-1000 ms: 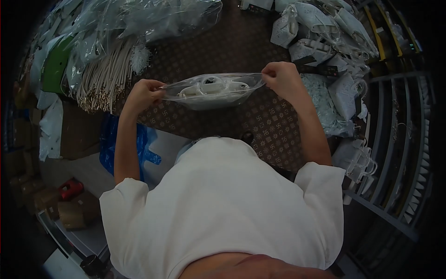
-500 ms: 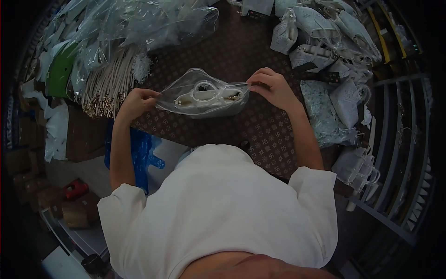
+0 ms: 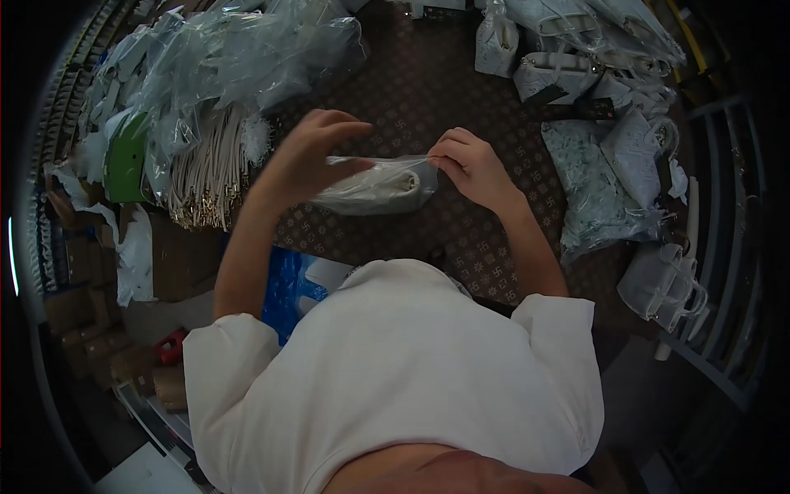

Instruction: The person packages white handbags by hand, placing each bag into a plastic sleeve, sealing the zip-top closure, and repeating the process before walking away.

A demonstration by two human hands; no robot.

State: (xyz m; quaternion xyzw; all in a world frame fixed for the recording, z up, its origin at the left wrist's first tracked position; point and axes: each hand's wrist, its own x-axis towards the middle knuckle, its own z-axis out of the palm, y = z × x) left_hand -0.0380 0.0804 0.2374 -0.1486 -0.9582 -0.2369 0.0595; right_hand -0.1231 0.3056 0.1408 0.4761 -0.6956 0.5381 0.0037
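A small white handbag (image 3: pixel 370 191) lies inside a clear plastic bag (image 3: pixel 426 191) on the patterned brown table in front of me. The bag's handles no longer stand out at the top. My right hand (image 3: pixel 477 170) pinches the upper right corner of the plastic between thumb and fingers. Over the left end of the handbag is my left hand (image 3: pixel 313 160), its thumb and fingers spread apart and pointing right. That hand covers part of the plastic's left side.
Clear plastic bags (image 3: pixel 247 58) are heaped at the back left, above a bundle of beige straps (image 3: pixel 210 169) with gold clasps and a green piece (image 3: pixel 125 160). White handbags (image 3: pixel 559 78) crowd the back right. A filled plastic sack (image 3: pixel 592 185) and a wrapped handbag (image 3: pixel 658 284) line the right side.
My left hand has let go of the plastic's left edge and swung right over the handbag. The plastic is narrower and flatter now. My right hand keeps its corner.
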